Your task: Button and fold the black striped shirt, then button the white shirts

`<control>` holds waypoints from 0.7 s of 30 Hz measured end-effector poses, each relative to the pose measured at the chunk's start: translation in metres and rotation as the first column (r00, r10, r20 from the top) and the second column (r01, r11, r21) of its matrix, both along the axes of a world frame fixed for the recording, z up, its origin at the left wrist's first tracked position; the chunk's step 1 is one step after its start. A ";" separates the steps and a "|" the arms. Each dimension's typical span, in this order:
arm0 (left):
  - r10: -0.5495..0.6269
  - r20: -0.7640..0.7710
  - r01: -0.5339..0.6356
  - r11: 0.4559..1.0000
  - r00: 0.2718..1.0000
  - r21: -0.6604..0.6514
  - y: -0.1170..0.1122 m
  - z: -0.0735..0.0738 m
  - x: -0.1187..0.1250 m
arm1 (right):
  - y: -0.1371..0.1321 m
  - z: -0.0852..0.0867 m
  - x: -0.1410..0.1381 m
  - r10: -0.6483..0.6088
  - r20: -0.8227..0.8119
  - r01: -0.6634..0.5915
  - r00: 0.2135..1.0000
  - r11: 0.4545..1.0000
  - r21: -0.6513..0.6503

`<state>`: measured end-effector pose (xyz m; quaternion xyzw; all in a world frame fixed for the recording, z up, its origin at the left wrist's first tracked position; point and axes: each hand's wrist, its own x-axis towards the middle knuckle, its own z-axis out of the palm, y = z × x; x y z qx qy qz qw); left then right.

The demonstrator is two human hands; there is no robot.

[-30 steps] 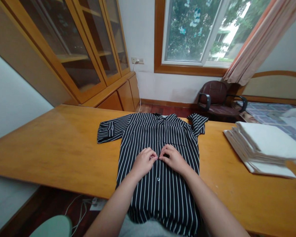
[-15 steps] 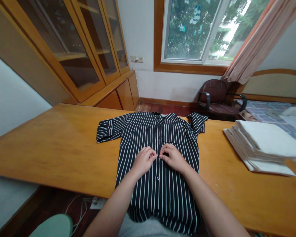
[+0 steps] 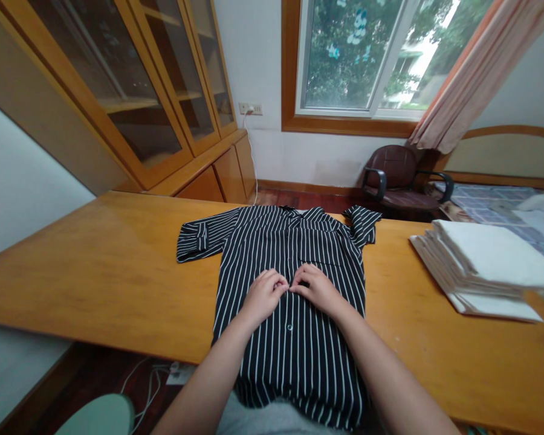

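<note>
A black shirt with white stripes (image 3: 272, 356) lies front side up on the wooden table, its collar at the far edge and its hem hanging over the near edge. My left hand (image 3: 265, 295) pinches the shirt's front placket near the middle. Close against it, my right hand (image 3: 316, 287) also has thumb and finger pinched at the placket. The fingertips almost meet, and whatever lies between them is hidden. Below the hands one round button (image 3: 289, 327) shows on the placket. The left-side sleeve (image 3: 204, 234) is spread out; the other sleeve (image 3: 365, 222) is bunched at the far right.
The wooden table (image 3: 118, 272) extends to both sides. A stack of white folded sheets (image 3: 494, 260) rests on its right part. Beyond stand a glass-door cabinet (image 3: 163, 90), a brown armchair (image 3: 394, 175) and a bed (image 3: 498, 199). A pale green stool (image 3: 100, 417) is at lower left.
My right fingertips have shifted slightly left, closer to my left fingertips at the placket. The shirt and my left hand stay nearly where they were.
</note>
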<state>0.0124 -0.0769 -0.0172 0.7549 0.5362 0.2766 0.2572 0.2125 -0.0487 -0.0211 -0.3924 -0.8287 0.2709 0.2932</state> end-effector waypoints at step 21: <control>-0.008 0.053 0.008 1.000 0.999 -0.004 0.001 0.000 0.000 | 0.004 0.000 0.005 0.097 -0.016 -0.098 0.995 0.995 -0.026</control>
